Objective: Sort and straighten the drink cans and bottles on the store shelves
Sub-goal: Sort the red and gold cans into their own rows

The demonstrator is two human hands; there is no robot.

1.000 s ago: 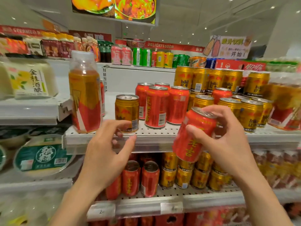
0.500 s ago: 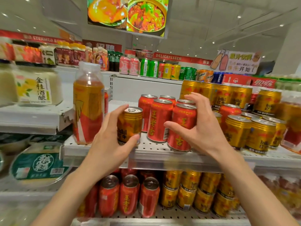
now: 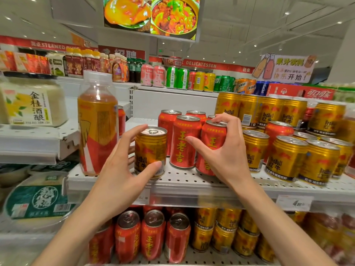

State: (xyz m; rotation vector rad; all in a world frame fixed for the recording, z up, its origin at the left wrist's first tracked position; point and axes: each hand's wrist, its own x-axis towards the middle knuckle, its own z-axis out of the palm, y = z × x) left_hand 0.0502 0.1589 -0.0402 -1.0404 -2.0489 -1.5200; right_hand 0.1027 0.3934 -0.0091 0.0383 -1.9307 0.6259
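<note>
Our left hand (image 3: 123, 169) curls around the upright gold can (image 3: 150, 151) at the shelf (image 3: 192, 182) front, left of the red row, while our right hand (image 3: 224, 150) grips the red can (image 3: 212, 143); the gold group (image 3: 299, 156) sits far right, likely its destination.

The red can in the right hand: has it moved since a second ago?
Yes. The red can went from tilted in front of the shelf to standing on it beside the other red cans, right hand gripping it.
</note>
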